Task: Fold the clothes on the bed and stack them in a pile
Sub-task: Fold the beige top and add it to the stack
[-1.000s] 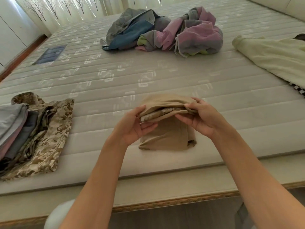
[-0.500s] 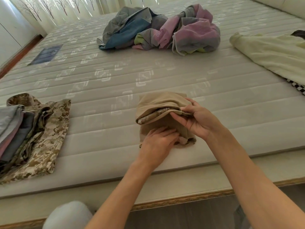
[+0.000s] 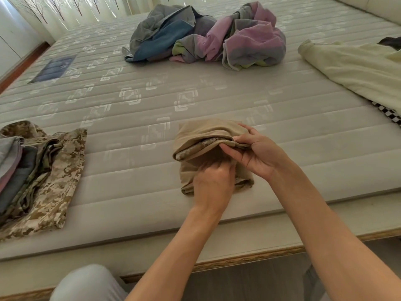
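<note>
Partway: folded pile [image 3: 36, 177] at bed's [image 3: 217, 101] left edge, tan garment [image 3: 201, 135] near front edge mid-fold, right hand [image 3: 258, 153] pinching its folded top layer, left hand [image 3: 213, 183] curled gripping the lower layer, crumpled heap [image 3: 206, 35] and cream garment [image 3: 358, 70] still unfolded

**Soft daylight, wide-angle bend**

Daylight enters through the pale tree-printed curtains [image 3: 71, 11] at upper left, bright and even, casting faint shadows. The left hand [image 3: 213, 185] is motion-blurred. Straight edges bow toward the frame's corners.
</note>
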